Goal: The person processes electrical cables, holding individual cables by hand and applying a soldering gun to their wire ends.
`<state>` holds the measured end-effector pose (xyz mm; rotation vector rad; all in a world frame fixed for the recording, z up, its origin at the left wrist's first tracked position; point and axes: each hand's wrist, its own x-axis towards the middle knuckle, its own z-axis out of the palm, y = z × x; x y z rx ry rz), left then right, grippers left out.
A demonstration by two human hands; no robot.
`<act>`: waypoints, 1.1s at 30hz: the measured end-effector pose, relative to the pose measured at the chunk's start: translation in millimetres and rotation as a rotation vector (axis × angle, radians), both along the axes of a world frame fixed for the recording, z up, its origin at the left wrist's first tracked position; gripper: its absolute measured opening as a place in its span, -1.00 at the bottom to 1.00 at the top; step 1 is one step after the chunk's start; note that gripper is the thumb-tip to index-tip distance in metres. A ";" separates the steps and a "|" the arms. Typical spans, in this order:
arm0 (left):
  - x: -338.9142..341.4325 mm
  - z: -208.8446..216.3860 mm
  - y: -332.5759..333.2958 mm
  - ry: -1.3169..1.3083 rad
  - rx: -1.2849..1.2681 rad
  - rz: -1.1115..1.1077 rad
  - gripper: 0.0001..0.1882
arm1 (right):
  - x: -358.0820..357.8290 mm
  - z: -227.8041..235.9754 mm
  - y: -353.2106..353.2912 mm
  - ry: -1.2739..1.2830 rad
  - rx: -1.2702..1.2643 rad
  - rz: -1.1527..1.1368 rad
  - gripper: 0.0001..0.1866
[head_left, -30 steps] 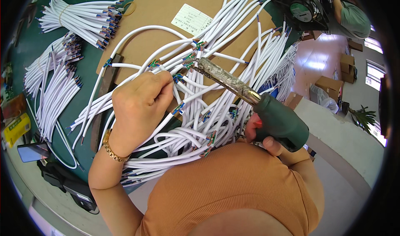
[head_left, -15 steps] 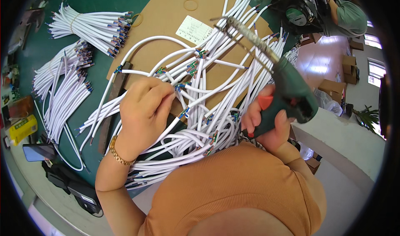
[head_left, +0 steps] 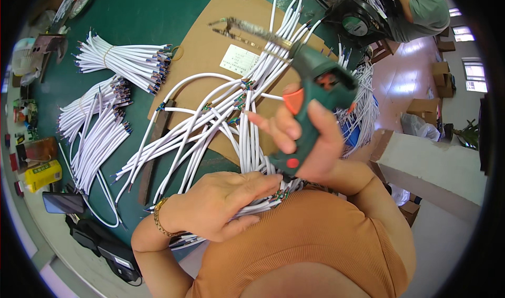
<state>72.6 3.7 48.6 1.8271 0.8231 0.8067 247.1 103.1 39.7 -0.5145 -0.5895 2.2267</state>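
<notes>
My right hand (head_left: 318,145) grips the green handle of a pistol-shaped soldering gun (head_left: 310,98) with a red trigger. The index finger sticks out to the left, off the trigger. The gun's long metal tip reaches up and left over the cardboard. My left hand (head_left: 223,200) lies low over a bunch of white cables (head_left: 197,135), its fingers over them and its thumb on the near side. The cables fan away across the table, with blue, green and brown wire ends at several joints. What lies beneath my left palm is hidden.
Bundled white cables (head_left: 123,58) lie at the left on the green table (head_left: 173,13). Brown cardboard (head_left: 213,29) bears a printed label (head_left: 239,59). A dark bar (head_left: 152,166) runs under the cables. A phone (head_left: 63,202) lies at left. At far right sits another person (head_left: 428,13).
My left hand has moved down and right from the joints onto the cables near my body. The soldering gun has swung left and up, and my right index finger has straightened.
</notes>
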 end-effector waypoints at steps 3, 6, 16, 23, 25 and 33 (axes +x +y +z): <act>0.3 -3.6 2.3 0.024 -0.063 0.016 -0.53 | -4.2 -26.4 -4.8 0.022 0.017 -0.102 -0.65; 6.8 -10.4 -3.6 -0.115 -0.366 0.423 -0.81 | -8.1 -38.0 -3.4 -0.003 -0.012 -0.243 -0.68; -3.3 -28.0 88.6 0.375 0.024 0.740 -0.90 | -11.6 -47.8 5.7 0.071 0.161 -0.254 -0.67; -20.7 -32.7 88.2 0.021 -0.399 0.743 -0.90 | -12.2 -48.0 44.2 0.055 0.274 0.028 -0.61; -30.3 -34.0 84.5 -0.030 -0.444 0.702 -0.89 | -17.1 -49.8 52.0 0.070 0.308 0.176 -0.57; -16.9 -57.6 70.2 0.298 -0.124 0.890 -0.88 | -30.2 -54.8 54.0 0.077 0.209 0.205 -0.59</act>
